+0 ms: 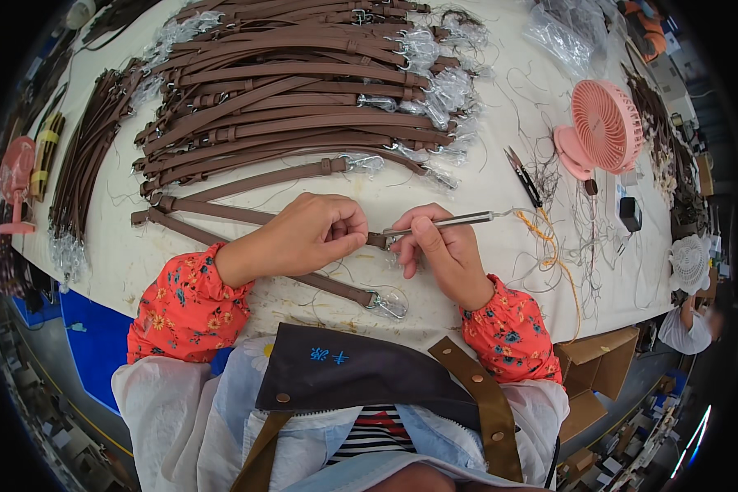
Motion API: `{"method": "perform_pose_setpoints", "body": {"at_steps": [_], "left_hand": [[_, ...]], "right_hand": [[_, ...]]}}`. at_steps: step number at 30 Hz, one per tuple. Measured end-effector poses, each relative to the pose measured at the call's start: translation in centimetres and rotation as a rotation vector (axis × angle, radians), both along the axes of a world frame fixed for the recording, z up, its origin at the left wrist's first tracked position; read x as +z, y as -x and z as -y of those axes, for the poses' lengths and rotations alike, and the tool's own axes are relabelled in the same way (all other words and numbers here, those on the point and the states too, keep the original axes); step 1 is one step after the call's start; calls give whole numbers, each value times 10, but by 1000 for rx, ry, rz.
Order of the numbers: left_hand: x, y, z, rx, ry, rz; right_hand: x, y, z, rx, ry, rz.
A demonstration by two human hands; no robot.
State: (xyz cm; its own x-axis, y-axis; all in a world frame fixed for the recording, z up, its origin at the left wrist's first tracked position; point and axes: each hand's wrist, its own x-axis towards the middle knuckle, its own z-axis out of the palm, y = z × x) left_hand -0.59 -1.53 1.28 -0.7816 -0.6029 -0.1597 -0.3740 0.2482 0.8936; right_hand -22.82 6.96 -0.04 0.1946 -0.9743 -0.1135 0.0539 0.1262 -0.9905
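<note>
My right hand (444,252) grips a slim silver-handled tool (459,220), pointing left; an orange cord (547,246) trails from near its right end. Thumb and fingers of my left hand (310,236) are pinched together just left of the tool's tip; anything between them is too small to make out. Under both hands runs a brown strap (213,211), its metal clasp beside my right fingers. A second brown strap (332,289) passes below my left hand and ends in a plastic-wrapped clip (387,303).
Many brown straps (303,111) with plastic-wrapped clips are piled beyond my hands. Black-handled snips (526,180) and a pink fan (603,127) stand to the right, among loose threads. Another strap bundle (94,148) lies left. A cardboard box (603,365) sits below the table edge.
</note>
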Motion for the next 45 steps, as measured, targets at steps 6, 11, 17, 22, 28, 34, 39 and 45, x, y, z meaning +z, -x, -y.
{"method": "perform_pose_setpoints", "body": {"at_steps": [6,11,17,22,28,34,39,45], "left_hand": [[0,0,0,-6,2,-4],[8,-4,0,-120,-63,-7],[1,2,-13,5,312,-10],[-8,4,-16,-41,568,11],[-15,0,-10,-26,486,-61],[-9,3,-9,-3,400,-54],[-9,3,-9,2,384,-49],[-9,3,-9,8,365,-45]], "right_hand": [[-1,0,0,2,-6,-1],[0,-1,0,-5,-4,10],[-1,0,-1,-7,-20,20],[0,2,-1,21,14,-13],[2,-1,0,46,-34,-15],[3,2,-1,53,-29,-13],[2,1,0,58,-17,-21],[1,1,-1,64,4,-30]]}}
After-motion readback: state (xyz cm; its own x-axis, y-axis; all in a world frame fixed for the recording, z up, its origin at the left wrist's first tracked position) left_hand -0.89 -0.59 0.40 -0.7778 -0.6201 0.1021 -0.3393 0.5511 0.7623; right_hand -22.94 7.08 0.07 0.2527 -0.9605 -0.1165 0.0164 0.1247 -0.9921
